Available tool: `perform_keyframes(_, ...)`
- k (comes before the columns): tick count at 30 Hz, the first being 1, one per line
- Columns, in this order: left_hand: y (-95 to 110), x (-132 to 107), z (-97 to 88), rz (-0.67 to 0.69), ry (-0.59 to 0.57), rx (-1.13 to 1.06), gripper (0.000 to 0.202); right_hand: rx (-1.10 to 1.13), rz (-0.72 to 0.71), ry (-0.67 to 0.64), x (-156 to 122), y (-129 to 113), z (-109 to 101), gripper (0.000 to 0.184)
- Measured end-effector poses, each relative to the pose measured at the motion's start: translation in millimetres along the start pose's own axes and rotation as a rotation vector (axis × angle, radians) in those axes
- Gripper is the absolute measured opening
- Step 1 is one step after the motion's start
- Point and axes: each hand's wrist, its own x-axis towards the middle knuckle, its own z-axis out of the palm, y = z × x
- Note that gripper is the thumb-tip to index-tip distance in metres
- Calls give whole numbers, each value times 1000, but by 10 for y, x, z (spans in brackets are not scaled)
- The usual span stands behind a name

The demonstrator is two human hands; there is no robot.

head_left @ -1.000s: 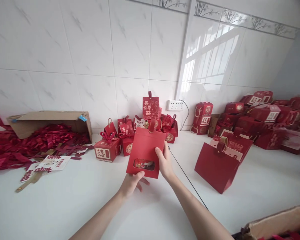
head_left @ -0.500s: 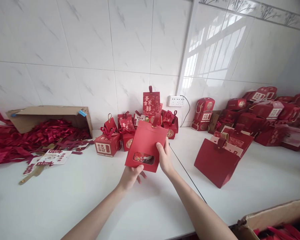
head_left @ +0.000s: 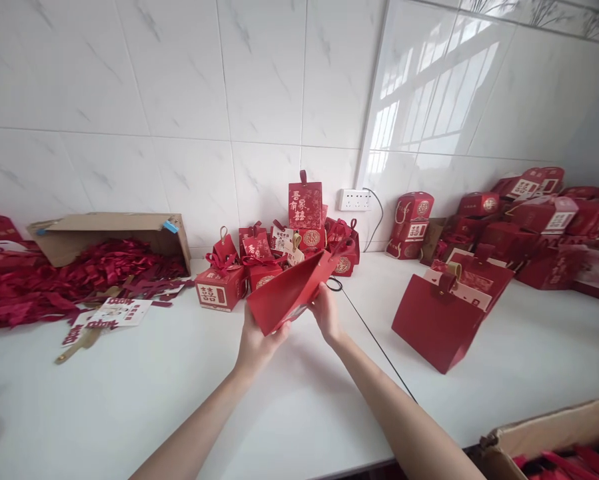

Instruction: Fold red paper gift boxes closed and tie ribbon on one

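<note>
Between both hands, above the white table, is a red paper gift bag (head_left: 294, 287), tilted so that its plain side panel faces me. My left hand (head_left: 259, 337) grips the lower left end, thumb along the edge. Closed on the right edge is my right hand (head_left: 326, 313), near a windowed face seen at a steep slant. Right behind the bag stand several small red gift boxes (head_left: 220, 288) with ribbons and gold lettering. A larger dark red gift bag (head_left: 436, 320) with cards in its top stands to the right of my hands.
Left, an open cardboard box (head_left: 109, 223) spills red ribbons (head_left: 104, 273) beside printed tags (head_left: 124, 312). A black cable (head_left: 374, 343) crosses the table toward a power strip (head_left: 355, 199). Red boxes (head_left: 534, 240) pile up at right. Another carton (head_left: 554, 433) fills the bottom right corner.
The red gift bag has turned in my hands from its windowed front to its side panel. My left hand has shifted to its lower left end. The view has moved slightly.
</note>
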Motion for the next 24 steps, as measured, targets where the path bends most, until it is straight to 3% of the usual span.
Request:
perform_keyframes(4,34,30,-13,-24,-24,6,56,151,165,-72,-15,60,37,44)
perform_keyframes(7,33,47,-13,-57,-22,-47,64,198,206,-106,-43,57,60,45)
perform_keyframes(16,-1,92,-37,-319,-138,-200,52,25,2,-122,-85,40,30,45)
perform_keyframes(20,-9,75,-18,-349,-213,-197,55,-36,-79,-106,-111,15,38,50)
perform_keyframes(24,-18,59,-18,-357,-225,-185,60,-56,-67,-87,-129,-19,55,54)
